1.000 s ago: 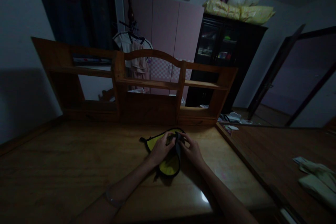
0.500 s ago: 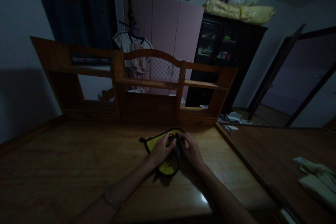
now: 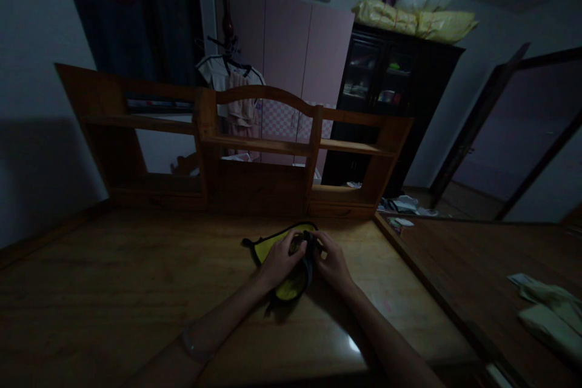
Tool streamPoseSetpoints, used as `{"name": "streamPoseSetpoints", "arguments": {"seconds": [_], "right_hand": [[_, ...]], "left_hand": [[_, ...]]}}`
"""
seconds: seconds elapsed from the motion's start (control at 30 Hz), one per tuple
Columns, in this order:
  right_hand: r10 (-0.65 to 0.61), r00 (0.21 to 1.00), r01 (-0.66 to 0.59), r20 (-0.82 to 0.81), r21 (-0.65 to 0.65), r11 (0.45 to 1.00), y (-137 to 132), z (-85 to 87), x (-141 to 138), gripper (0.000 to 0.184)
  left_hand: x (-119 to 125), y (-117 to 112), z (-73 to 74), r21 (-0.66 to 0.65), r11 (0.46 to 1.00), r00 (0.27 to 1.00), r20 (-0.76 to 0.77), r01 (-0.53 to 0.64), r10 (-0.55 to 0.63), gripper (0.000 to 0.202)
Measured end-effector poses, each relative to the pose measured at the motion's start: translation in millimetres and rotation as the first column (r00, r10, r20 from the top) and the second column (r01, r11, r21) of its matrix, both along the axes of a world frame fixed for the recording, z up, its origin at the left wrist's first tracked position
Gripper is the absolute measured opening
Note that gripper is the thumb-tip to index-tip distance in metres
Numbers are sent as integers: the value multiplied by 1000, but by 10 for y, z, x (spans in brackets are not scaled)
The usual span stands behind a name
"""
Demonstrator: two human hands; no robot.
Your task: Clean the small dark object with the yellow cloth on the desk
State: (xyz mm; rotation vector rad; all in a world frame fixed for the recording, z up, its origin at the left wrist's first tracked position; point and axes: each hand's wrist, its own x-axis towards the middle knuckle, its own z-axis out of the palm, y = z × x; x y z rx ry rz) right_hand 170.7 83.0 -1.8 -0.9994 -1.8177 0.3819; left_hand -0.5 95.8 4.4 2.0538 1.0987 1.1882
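A yellow fabric piece (image 3: 291, 287) with black edging and a grey-blue side lies folded on the wooden desktop. Dark tabs stick out at its left and lower corners; I cannot tell what kind of article it is. My left hand (image 3: 282, 259) is closed, fingers curled and pinching a dark, bunched part at its upper middle. Against the same part, from the right, my right hand (image 3: 331, 259) is also closed, thumb and fingers pinching the dark edge. The two sets of fingertips nearly meet. Dim light and the fingers hide the details of what is gripped.
A wooden shelf unit (image 3: 259, 144) stands along the back of the desktop (image 3: 136, 279). Right of a raised wooden edge (image 3: 422, 282) is a brown surface with pale cloth (image 3: 550, 309). Farther off are pink wardrobes (image 3: 286, 42) and a black cabinet (image 3: 400, 97).
My right fingers have shifted slightly at the dark part, and the fabric's lower edge has moved up a little. My left hand stays nearly in place.
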Motion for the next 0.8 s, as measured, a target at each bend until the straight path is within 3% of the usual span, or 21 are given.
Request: {"name": "streamPoseSetpoints", "arguments": {"seconds": [0.63,0.73,0.8], "right_hand": [[37,999,-37,-7,35,999,24,-27,19,47],[-10,1000,11,-12,73,997,63,-58,57,45],[-30,1000,31,-9,83,996,74,-76,77,44]], "left_hand": [[0,0,7,-25,1000,999,34,2,-1,34],[-14,62,-74,-97,995,996,89,-21,30,38],[-30,131,-162,-231,972,989,135,-29,62,43]]}}
